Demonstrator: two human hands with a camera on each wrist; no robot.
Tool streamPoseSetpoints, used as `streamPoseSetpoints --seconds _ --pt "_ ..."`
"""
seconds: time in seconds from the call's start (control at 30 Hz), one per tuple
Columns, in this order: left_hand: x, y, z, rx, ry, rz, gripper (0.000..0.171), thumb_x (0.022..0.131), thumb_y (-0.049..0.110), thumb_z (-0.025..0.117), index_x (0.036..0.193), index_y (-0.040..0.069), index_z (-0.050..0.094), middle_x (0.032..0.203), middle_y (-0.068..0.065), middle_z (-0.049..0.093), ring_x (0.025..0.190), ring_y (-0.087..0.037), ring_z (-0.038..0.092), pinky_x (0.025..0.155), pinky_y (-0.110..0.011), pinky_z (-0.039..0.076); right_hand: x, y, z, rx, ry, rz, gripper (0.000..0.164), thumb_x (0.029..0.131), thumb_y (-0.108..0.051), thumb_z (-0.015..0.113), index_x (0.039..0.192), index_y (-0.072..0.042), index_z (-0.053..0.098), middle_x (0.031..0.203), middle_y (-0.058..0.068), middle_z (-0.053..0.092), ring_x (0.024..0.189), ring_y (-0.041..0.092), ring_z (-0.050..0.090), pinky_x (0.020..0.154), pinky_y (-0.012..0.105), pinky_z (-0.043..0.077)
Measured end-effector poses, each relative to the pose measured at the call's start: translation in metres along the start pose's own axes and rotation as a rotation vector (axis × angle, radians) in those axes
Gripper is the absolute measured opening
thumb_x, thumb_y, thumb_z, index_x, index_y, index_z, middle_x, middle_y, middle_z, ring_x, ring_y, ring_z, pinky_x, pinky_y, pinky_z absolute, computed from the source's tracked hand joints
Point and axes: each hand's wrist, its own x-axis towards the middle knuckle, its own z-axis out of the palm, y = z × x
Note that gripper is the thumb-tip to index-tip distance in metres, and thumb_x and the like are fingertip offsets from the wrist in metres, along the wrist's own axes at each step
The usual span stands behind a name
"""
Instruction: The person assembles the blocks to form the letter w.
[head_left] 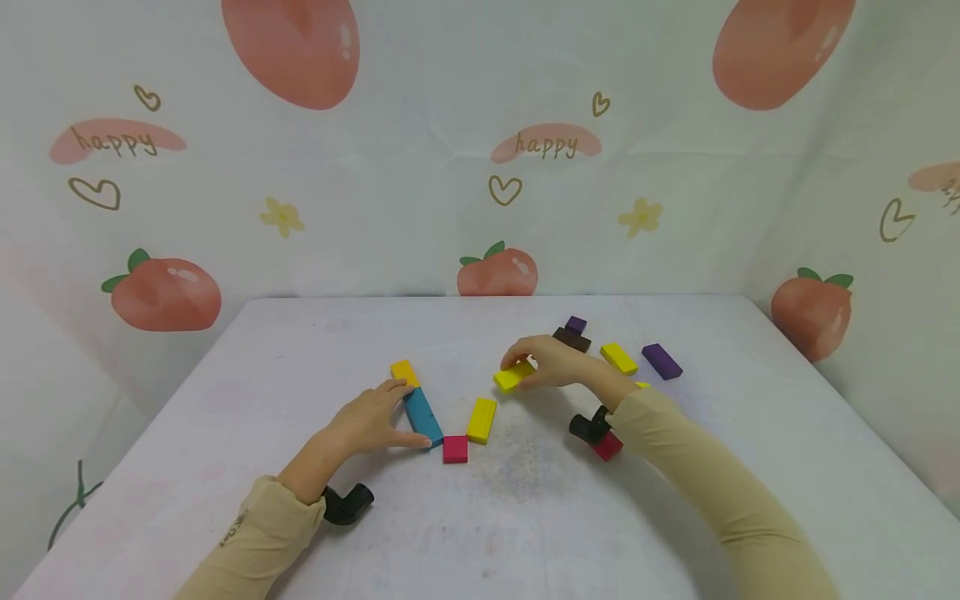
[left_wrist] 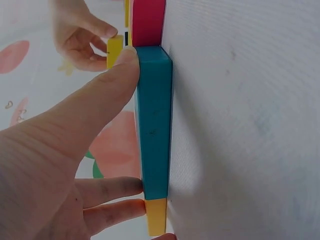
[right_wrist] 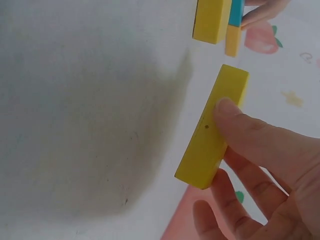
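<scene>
In the head view my left hand (head_left: 369, 419) reaches over the left edge of a long blue block (head_left: 423, 418). Its thumb touches the block's near end, and two nearly straight fingers (left_wrist: 114, 212) touch around where blue meets an orange block (head_left: 402, 372). A red block (head_left: 455, 449) sits at the blue block's near end, with a yellow block (head_left: 482, 420) beside it, angled away. My right hand (head_left: 551, 362) pinches another yellow block (right_wrist: 212, 127) between thumb and fingers, held above the table in the right wrist view.
Farther right lie a yellow block (head_left: 618, 358), a purple block (head_left: 662, 361), a dark brown block (head_left: 573, 339) and a small purple block (head_left: 576, 324). A red block (head_left: 607, 446) is partly hidden under the right wrist camera (head_left: 590, 427). A printed cloth (head_left: 405, 167) hangs behind the table.
</scene>
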Motion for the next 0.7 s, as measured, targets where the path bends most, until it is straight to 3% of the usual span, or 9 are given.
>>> streamPoseSetpoints --seconds 0.7 --pt "0.000 -0.001 0.001 -0.004 0.007 0.001 0.090 0.071 0.052 0.074 0.136 -0.001 0.043 0.143 -0.023 0.039 0.123 -0.043 0.045 0.099 -0.055 0.042 0.025 0.001 0.005 -0.056 -0.134 -0.024 0.025 0.084 -0.009 0.067 0.109 -0.009 0.065 0.112 0.005 0.065 0.104 0.021 0.054 0.100 0.038 0.044"
